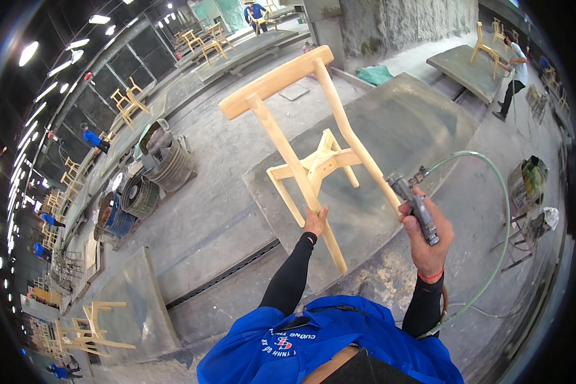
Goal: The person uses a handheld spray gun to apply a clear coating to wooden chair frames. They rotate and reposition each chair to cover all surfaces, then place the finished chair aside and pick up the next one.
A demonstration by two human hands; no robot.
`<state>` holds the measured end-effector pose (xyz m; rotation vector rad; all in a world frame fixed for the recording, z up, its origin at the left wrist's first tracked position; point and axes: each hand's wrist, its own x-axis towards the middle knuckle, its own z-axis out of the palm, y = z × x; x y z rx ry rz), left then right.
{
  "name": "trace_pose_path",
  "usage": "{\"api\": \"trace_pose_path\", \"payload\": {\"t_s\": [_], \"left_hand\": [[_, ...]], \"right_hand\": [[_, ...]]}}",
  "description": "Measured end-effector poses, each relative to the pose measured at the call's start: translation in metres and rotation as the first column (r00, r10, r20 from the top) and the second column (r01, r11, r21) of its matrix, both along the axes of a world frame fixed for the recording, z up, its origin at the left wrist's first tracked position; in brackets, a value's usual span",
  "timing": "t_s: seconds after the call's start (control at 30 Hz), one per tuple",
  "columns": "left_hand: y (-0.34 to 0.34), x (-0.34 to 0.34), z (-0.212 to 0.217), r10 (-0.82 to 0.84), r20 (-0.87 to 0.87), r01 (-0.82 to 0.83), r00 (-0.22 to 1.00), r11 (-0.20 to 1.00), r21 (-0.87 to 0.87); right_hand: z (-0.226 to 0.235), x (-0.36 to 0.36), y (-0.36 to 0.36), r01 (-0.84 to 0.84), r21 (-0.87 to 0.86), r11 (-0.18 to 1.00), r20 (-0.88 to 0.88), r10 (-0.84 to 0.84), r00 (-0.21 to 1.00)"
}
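My left fingers (pixel 324 212) grasp the chair frame (pixel 347 157), my right hand (pixel 432 249) the spray gun (pixel 422 211); its hose (pixel 507 214) snagging could jerk my aim.

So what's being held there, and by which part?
The left hand grips the wooden chair by a back leg, below the seat frame. The right hand holds a grey tool by its body.

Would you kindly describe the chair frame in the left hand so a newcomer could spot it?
Find the big grey slab near the picture's middle. Seen against it is a pale wooden chair frame, one long back post gripped by the left hand. It appears far larger than the other chairs and closest to the picture's middle.
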<state>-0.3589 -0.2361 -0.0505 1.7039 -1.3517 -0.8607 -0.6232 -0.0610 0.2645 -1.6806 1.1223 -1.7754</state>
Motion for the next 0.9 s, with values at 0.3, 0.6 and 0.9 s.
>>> {"api": "trace_pose_path", "payload": {"t_s": [0.3, 0.6, 0.9], "left_hand": [[0.003, -0.005, 0.004, 0.015, -0.046, -0.011, 0.999, 0.995, 0.098], [0.008, -0.03, -0.002, 0.019, 0.02, -0.018, 1.0, 1.0, -0.023], [0.023, -0.043, -0.019, 0.062, 0.037, -0.059, 0.997, 0.994, -0.088]], "right_hand": [[-0.006, 0.002, 0.013, -0.248, 0.038, 0.968, 0.027, 0.247, 0.969], [-0.007, -0.049, 0.0, 0.048, 0.018, 0.999, 0.144, -0.051, 0.988], [-0.048, -0.096, 0.024, 0.07, 0.178, 0.981, 0.031, -0.077, 0.997]]}}
